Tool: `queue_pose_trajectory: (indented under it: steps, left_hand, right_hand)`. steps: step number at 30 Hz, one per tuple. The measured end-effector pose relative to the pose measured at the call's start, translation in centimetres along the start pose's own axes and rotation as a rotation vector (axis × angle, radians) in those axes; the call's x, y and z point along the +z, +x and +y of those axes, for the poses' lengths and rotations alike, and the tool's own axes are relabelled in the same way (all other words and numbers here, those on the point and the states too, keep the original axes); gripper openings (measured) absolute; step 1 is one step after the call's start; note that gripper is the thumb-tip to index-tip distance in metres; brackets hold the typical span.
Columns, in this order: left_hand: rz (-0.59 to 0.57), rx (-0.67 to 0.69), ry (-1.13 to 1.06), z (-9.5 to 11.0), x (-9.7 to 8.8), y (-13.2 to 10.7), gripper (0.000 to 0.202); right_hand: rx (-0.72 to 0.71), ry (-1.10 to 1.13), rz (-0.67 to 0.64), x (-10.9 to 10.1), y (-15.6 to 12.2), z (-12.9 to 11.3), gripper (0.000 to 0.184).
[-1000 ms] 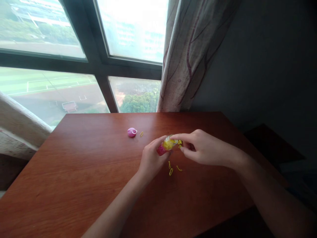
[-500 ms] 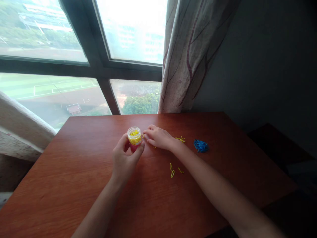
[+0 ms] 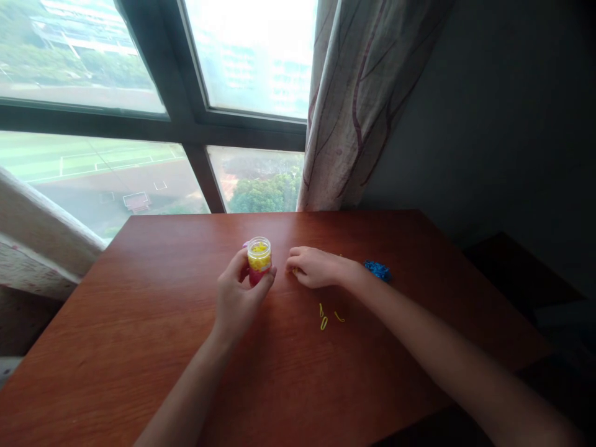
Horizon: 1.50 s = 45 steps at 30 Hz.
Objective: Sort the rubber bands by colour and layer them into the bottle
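My left hand (image 3: 239, 295) is wrapped round a small clear jar (image 3: 259, 259), holding it upright with its mouth uncovered. Yellow rubber bands fill the jar's upper part and its lower part looks red. Just right of the jar, my right hand (image 3: 316, 267) is at the tabletop with its fingers pinched together. A bit of yellow rubber band (image 3: 294, 271) shows at these fingertips, mostly hidden by them. Nearer to me, below the right hand, lie several loose yellow rubber bands (image 3: 324, 323).
A pile of blue rubber bands (image 3: 378, 270) lies beyond my right forearm, partly covered by it. Behind the jar a small purple thing (image 3: 246, 244) peeks out. The wooden table (image 3: 139, 310) ends at a window (image 3: 256, 180) and a curtain (image 3: 344, 124).
My right hand has moved away from the jar, to the right and down onto the table. The rubber band seen at its fingers beside the jar is gone from there. The jar has shifted slightly right.
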<state>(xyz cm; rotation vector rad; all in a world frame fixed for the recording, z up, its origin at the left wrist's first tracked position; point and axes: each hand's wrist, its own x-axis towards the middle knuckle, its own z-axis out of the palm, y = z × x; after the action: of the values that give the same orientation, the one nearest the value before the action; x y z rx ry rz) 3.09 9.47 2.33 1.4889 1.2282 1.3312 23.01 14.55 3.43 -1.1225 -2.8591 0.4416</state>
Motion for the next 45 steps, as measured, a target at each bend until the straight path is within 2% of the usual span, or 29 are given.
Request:
queue_pose_trajectory:
  steps: [6, 11, 16, 20, 23, 27, 30, 32, 36, 37, 41, 43, 45]
  left_hand:
    - [-0.067, -0.022, -0.033, -0.5, 0.8, -0.6, 0.035]
    - [-0.105, 0.003, 0.019, -0.5, 1.1, -0.8, 0.035]
    - [-0.127, 0.024, 0.041, -0.4, 1.2, -0.9, 0.036]
    - [-0.121, 0.017, 0.028, -0.3, 1.3, -0.9, 0.037]
    - [-0.123, 0.012, -0.003, -0.1, 1.4, -0.9, 0.036]
    - [-0.132, 0.014, -0.01, -0.1, 1.6, -1.0, 0.037]
    - [-0.135, 0.019, -0.01, -0.1, 1.6, -1.0, 0.037]
    - [-0.135, 0.023, -0.016, -0.2, 1.5, -1.0, 0.037]
    - [-0.145, 0.025, -0.015, -0.2, 1.5, -1.0, 0.036]
    - [-0.149, 0.025, -0.013, -0.2, 1.5, -1.0, 0.036]
    - [-0.156, 0.031, -0.012, -0.1, 1.6, -1.0, 0.036]
    - [-0.157, 0.033, -0.004, -0.1, 1.6, -1.0, 0.036]
    - [-0.158, 0.037, 0.01, -0.2, 1.5, -1.0, 0.037]
  right_hand:
    - [0.108, -0.146, -0.044, 0.7, -1.3, -0.9, 0.019]
    - [0.196, -0.13, -0.054, 1.2, -2.6, -1.2, 0.017]
    - [0.211, -0.046, -0.018, 1.5, -4.4, -1.1, 0.014]
    - [0.216, 0.085, 0.099, 1.7, -6.5, -1.5, 0.013]
    - [0.214, 0.205, 0.174, 1.9, -8.6, -2.7, 0.016]
    - [0.204, 0.31, 0.154, 2.3, -10.9, -4.5, 0.022]
    - [0.219, 0.367, 0.167, 2.6, -12.0, -4.9, 0.027]
    - [0.312, 0.374, 0.22, 3.0, -12.5, -4.8, 0.026]
    - [0.693, 0.322, 0.266, 4.0, -12.8, -5.1, 0.003]
    - [0.757, 0.315, 0.256, 4.3, -12.6, -5.5, 0.007]
    - [0.833, 0.247, 0.202, 4.5, -11.1, -7.8, 0.034]
    - [0.832, 0.184, 0.171, 4.4, -10.1, -8.7, 0.033]
    - [0.818, 0.126, 0.15, 4.5, -9.3, -9.0, 0.019]
